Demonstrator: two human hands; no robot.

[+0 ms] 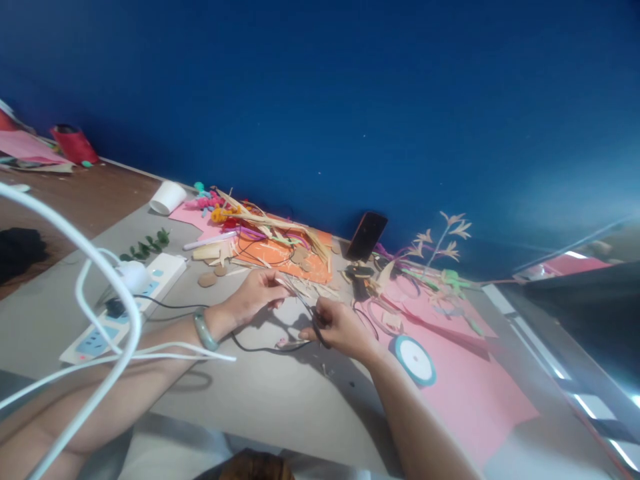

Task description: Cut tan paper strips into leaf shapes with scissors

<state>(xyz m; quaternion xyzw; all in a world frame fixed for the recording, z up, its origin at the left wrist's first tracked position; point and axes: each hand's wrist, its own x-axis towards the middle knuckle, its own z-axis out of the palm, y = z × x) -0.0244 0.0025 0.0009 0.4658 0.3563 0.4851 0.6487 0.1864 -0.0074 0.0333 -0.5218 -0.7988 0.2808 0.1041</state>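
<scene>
Above the middle of the grey table, my left hand is closed in a pinch on a thin pale strip, too small to make out well. My right hand is wrapped round the dark handles of a pair of scissors. The scissors' blades point up and left toward the pinched strip; whether they touch it I cannot tell. Small pale scraps lie on the table just behind and below both hands. A bangle sits on my left wrist.
White cables loop across the left foreground near a power strip. Orange paper bears straw-like strips. A phone leans on the blue wall. Pink paper, a ribbon spool and a flower stem are at right.
</scene>
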